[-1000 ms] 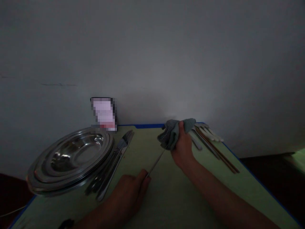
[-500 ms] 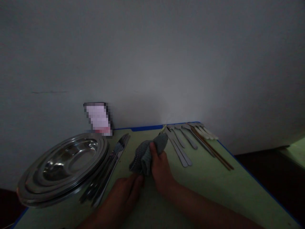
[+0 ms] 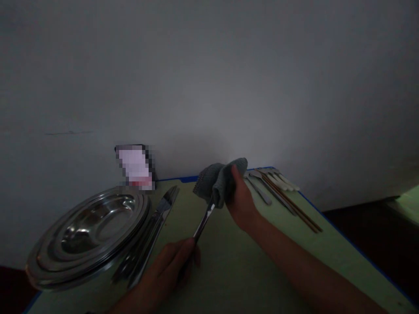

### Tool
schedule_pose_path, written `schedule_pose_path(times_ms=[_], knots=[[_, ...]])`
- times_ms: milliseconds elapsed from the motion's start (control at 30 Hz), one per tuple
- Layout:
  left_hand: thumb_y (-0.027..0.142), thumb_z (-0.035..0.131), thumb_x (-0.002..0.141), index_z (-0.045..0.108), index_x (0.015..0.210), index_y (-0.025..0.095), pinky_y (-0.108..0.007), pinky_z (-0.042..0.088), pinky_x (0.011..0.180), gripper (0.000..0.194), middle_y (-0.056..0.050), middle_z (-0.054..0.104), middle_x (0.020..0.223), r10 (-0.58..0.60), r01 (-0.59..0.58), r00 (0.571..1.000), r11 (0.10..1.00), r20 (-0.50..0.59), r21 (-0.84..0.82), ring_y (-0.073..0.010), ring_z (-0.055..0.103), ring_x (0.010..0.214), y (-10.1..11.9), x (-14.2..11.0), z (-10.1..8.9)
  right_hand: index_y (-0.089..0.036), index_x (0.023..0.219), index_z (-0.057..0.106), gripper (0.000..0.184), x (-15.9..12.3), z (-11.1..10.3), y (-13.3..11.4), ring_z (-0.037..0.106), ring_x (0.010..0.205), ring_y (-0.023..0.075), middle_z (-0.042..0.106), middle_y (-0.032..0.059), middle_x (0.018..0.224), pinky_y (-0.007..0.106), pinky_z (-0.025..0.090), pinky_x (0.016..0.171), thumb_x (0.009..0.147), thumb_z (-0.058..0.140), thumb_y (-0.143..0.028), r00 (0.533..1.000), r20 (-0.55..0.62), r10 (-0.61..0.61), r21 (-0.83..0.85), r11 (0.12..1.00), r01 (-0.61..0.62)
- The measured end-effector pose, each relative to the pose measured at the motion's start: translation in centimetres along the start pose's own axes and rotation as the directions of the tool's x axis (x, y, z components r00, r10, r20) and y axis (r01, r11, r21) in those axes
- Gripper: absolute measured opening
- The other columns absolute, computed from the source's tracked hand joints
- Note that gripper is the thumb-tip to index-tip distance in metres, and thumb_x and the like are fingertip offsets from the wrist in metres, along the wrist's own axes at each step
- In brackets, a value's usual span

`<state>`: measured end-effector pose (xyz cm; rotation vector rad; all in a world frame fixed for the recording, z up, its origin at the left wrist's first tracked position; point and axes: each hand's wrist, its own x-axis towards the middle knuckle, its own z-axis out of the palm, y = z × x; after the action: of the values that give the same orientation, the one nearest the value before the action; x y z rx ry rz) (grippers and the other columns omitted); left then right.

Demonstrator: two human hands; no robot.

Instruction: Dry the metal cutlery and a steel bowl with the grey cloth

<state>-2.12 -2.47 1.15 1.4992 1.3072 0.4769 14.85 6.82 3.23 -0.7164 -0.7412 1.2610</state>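
My left hand [image 3: 175,264] is closed round the near end of a slim metal piece of cutlery [image 3: 204,221]. Its far end disappears into a grey-green cloth [image 3: 211,181], so its kind does not show. Higher and to the right, my right hand [image 3: 241,198] grips that cloth round the hidden end, thumb on top. Both hands are above the table. Just left of my left hand lie several metal knives and other cutlery [image 3: 160,209], side by side. Past my right hand rests a spoon [image 3: 262,194], partly covered from view by the hand.
Stacked steel plates [image 3: 42,257] stand at the left of the green table [image 3: 225,270] with its blue edge. A phone [image 3: 134,163], its screen blurred, leans on the wall [image 3: 209,87]. Brown chopsticks [image 3: 291,203] and white-handled cutlery [image 3: 284,183] lie at the right.
The cloth and my right hand have moved up and to the right, away from my left hand. A length of metal handle now shows between the hands.
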Motion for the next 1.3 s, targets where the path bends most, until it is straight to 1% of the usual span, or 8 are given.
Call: schedule_pose_path(times_ms=[100, 233, 367, 533, 900, 1033, 1167, 1300], knots=[[0.058, 0.023, 0.087, 0.056, 0.074, 0.02, -0.023, 0.035, 0.051, 0.052, 0.005, 0.04, 0.052, 0.003, -0.002, 0.998, 1.0, -0.056, 0.006, -0.0132, 0.042, 0.051, 0.1, 0.1, -0.1, -0.022, 0.078, 0.065, 0.022, 0.0, 0.2, -0.4, 0.061, 0.08, 0.0152, 0.069, -0.0015, 0.082, 0.026, 0.046, 0.07, 0.074, 0.052, -0.039, 0.99, 0.093, 0.103, 0.097, 0.989, -0.112], [0.056, 0.023, 0.088, 0.056, 0.072, 0.02, -0.023, 0.036, 0.052, 0.052, 0.005, 0.04, 0.053, 0.015, -0.01, 0.997, 0.998, -0.074, 0.067, -0.0135, 0.043, 0.053, -0.2, 0.1, -0.1, -0.02, 0.074, 0.064, 0.014, 0.3, -0.2, -0.2, 0.061, 0.08, 0.0161, 0.069, -0.0012, 0.078, 0.026, 0.045, 0.072, 0.07, 0.055, -0.03, 0.989, 0.016, 0.149, -0.028, 0.989, -0.148], [0.056, 0.025, 0.089, 0.056, 0.07, 0.019, -0.022, 0.037, 0.052, 0.052, 0.005, 0.041, 0.053, 0.022, -0.019, 0.999, 0.993, -0.023, 0.12, -0.0128, 0.045, 0.053, -0.5, 0.1, -0.1, -0.018, 0.084, 0.066, 0.028, 0.3, -0.3, -0.2, 0.061, 0.077, 0.0156, 0.069, 0.0021, 0.082, 0.027, 0.044, 0.07, 0.073, 0.057, -0.043, 0.987, -0.064, 0.148, 0.018, 0.989, -0.148], [0.056, 0.024, 0.089, 0.058, 0.074, 0.02, -0.021, 0.04, 0.052, 0.052, 0.004, 0.044, 0.056, 0.046, -0.046, 0.999, 0.988, 0.001, 0.15, -0.0128, 0.046, 0.053, -0.8, 0.2, -0.1, -0.016, 0.076, 0.065, 0.046, -0.9, -0.3, 0.9, 0.055, 0.062, 0.0136, 0.064, 0.0019, 0.068, 0.025, 0.04, 0.058, 0.074, 0.052, -0.06, 0.994, -0.108, 0.028, -0.215, 0.975, -0.051], [0.059, 0.026, 0.086, 0.053, 0.069, 0.021, -0.026, 0.046, 0.063, 0.049, -0.002, 0.055, 0.066, 0.151, -0.115, 0.979, 0.963, -0.134, 0.243, -0.0172, 0.053, 0.066, -1.0, 0.9, 0.1, -0.017, 0.057, 0.057, 0.045, -5.8, 1.2, 4.0, 0.047, 0.055, 0.0139, 0.053, 0.0007, 0.055, 0.025, 0.033, 0.05, 0.073, 0.054, -0.058, 0.977, -0.118, 0.177, -0.489, 0.846, -0.212], [0.054, 0.025, 0.088, 0.05, 0.067, 0.021, -0.024, 0.045, 0.064, 0.047, 0.0, 0.051, 0.063, 0.142, -0.118, 0.986, 0.962, -0.083, 0.246, -0.0153, 0.052, 0.064, -0.5, 0.7, -0.1, -0.017, 0.054, 0.055, 0.047, -4.1, 0.6, 2.9, 0.046, 0.054, 0.0131, 0.053, -0.0004, 0.054, 0.025, 0.033, 0.051, 0.074, 0.051, -0.059, 0.991, -0.035, 0.126, -0.495, 0.859, -0.126], [0.055, 0.024, 0.088, 0.046, 0.063, 0.02, -0.021, 0.04, 0.054, 0.048, 0.003, 0.044, 0.058, 0.056, -0.06, 0.998, 0.974, 0.025, 0.22, -0.0125, 0.046, 0.056, 0.0, 0.3, 0.0, -0.017, 0.055, 0.056, 0.048, -1.0, -0.7, 1.2, 0.047, 0.057, 0.014, 0.054, 0.0, 0.055, 0.026, 0.035, 0.054, 0.071, 0.052, -0.062, 0.987, -0.162, 0.014, -0.435, 0.896, -0.085], [0.055, 0.026, 0.088, 0.046, 0.061, 0.02, -0.021, 0.037, 0.051, 0.049, 0.004, 0.043, 0.056, 0.064, -0.082, 0.994, 0.973, 0.086, 0.214, -0.0113, 0.043, 0.053, -0.2, 0.2, 0.1, -0.018, 0.056, 0.055, 0.049, 0.0, -1.2, 0.4, 0.043, 0.053, 0.0126, 0.05, -0.0012, 0.053, 0.026, 0.033, 0.052, 0.072, 0.048, -0.064, 0.982, -0.174, -0.069, -0.396, 0.918, -0.005]])
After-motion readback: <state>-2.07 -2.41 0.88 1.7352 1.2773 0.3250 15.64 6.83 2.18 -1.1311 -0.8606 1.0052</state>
